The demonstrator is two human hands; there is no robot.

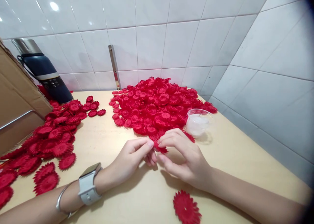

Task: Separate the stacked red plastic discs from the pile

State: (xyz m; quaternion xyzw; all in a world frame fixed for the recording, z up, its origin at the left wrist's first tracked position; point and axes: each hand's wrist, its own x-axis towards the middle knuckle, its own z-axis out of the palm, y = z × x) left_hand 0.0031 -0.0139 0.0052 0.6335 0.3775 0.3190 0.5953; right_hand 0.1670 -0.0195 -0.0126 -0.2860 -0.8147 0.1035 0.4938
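Between my two hands is a red fringed flower piece (162,149), partly covered by fingers. My left hand (133,155) pinches at its left edge, thumb and forefinger pressed together. My right hand (187,157) curls around the other side, fingertips on the piece and thumb just below. Right behind my fingers rises a large heap of similar red flower pieces (152,106). A loose red flower piece (186,207) lies flat on the table, nearer to me, below my right hand.
A clear plastic cup (198,123) with whitish contents stands right of the heap. More red flower pieces (56,135) spread along the left, beside a cardboard box (19,99) and a dark blue bottle (46,72). A metal strip (114,67) leans on the tiled wall (152,44).
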